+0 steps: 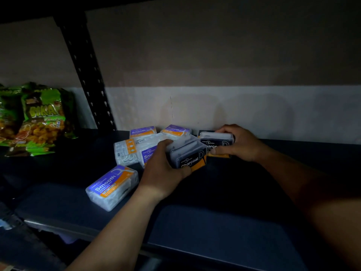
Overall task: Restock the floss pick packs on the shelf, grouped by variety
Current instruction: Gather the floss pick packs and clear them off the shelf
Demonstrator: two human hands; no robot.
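Head view: a black "Charcoal" floss pick pack (188, 156) is sitting in the left hand (166, 169), which is gripping it with fingers curling over its clear, hard plastic lid and thumb pressing the orange corner of the label. The pack is a flat rectangular box. Its long axis is running roughly from eight o'clock to two o'clock, and its printed face is turning up toward the viewer.

Just beside it at two o'clock, the right hand (236, 143) is clamping a second Charcoal pack (215, 142), whose long axis is lying nearly nine to three, close against the pale wall (254, 110). Both packs are sitting at the middle rear of the dark, smooth shelf (214, 222).

At nine o'clock of the held pack, translucent white "Smooth" packs (142, 132) with purple and orange labels are lying in a loose heap, some overlapping and one (126, 151) showing the picks inside. Another Smooth pack (112, 186) is lying apart at seven o'clock, with its long axis running eight to two.

Farther off at nine o'clock, glossy green crinkled snack bags (39, 118) are leaning beside a black slotted metal upright (86, 75).
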